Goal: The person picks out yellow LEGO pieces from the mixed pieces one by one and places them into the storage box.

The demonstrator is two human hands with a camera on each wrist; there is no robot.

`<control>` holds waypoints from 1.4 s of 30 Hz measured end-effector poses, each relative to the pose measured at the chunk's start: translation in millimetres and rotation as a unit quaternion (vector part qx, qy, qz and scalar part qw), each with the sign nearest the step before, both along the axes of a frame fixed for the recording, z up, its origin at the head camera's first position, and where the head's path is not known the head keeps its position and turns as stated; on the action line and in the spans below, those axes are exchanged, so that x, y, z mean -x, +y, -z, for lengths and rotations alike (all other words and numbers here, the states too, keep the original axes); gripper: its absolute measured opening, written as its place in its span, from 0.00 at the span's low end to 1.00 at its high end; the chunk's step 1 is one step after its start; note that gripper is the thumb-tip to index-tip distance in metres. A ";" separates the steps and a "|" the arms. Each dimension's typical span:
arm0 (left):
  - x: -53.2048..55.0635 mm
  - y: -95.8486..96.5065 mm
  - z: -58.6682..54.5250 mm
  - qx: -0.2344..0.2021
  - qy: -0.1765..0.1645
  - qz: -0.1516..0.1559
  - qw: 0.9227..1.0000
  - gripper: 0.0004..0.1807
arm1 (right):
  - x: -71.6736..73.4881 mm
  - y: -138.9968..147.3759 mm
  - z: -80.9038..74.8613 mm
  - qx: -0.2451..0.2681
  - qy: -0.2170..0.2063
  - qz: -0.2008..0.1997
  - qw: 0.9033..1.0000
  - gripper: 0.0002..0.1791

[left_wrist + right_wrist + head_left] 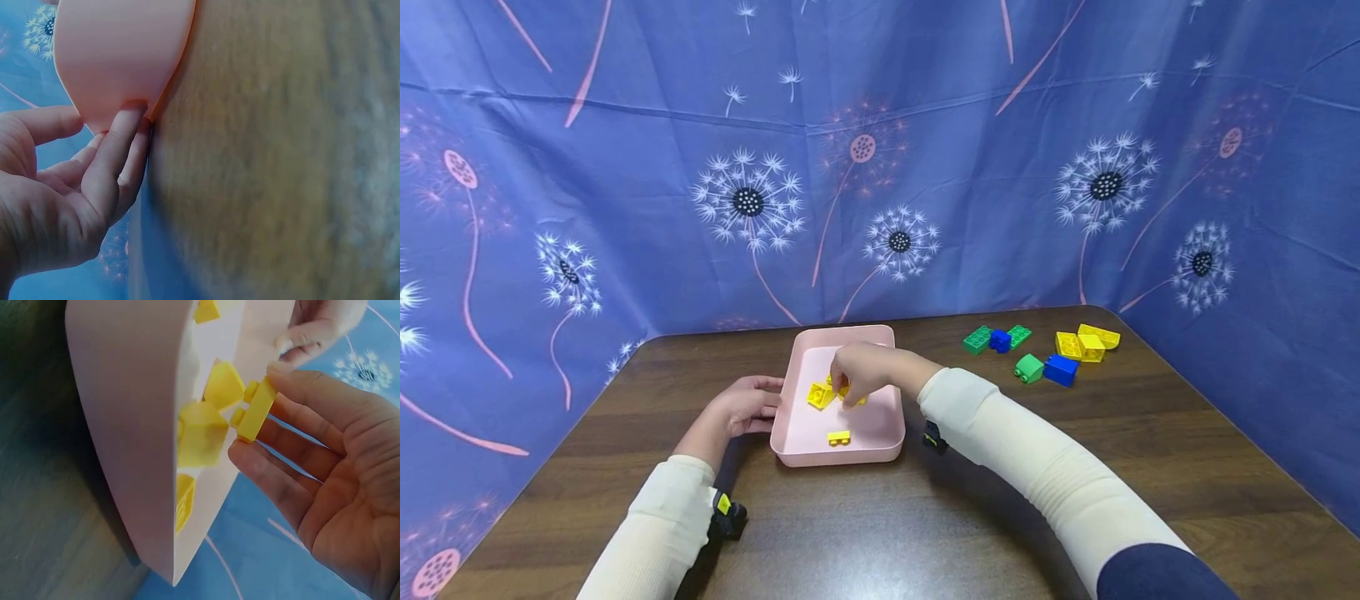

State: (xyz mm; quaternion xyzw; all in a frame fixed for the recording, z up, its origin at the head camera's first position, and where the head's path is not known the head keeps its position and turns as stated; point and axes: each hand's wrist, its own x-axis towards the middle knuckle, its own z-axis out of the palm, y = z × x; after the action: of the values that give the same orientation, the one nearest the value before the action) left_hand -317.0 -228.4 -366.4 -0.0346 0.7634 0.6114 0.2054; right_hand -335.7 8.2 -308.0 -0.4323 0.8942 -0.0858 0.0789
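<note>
Step in hand, prob.: handling yel. bricks one at a time at the pink tray (838,459), which is sitting on the desk (850,533). R hand (865,371) is holding a slim yel. brick (261,411) over the tray, pinching it narrowly by its ends b/w the fingertips, studs pointing toward the others. Views aren't showing for sure if it's touching them, or if it's going in or coming out. L hand (747,407) isn't holding any brick; its fingers are resting loosely against the tray's L outer wall, prob. steadying it. More yel. bricks (203,434) are lying loose in the tray near the R hand, plus a lone yel. brick (838,438) at the near end, apart from the rest. Off to the R on the desk, green bricks (977,339), blue bricks (1061,370) and yel. pieces (1090,340) are lying in loose groups. If it's going in, next move is calling for lowering & easing the pinch w/o nudging neighbours; if coming out, for lifting it clear of the rim while L hand is bracing the tray
</note>
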 end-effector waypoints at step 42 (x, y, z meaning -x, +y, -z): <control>1.4 0.2 2.1 -0.014 -0.005 -0.005 1.000 0.31 | -2.2 -35.2 14.3 -0.096 -0.009 0.012 0.995 0.11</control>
State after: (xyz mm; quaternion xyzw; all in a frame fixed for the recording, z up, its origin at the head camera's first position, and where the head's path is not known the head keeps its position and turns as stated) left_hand -318.4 -228.2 -368.5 -0.0387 0.7537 0.6226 0.2071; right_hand -333.5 -27.0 -322.3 -0.4115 0.9025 -0.0038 0.1269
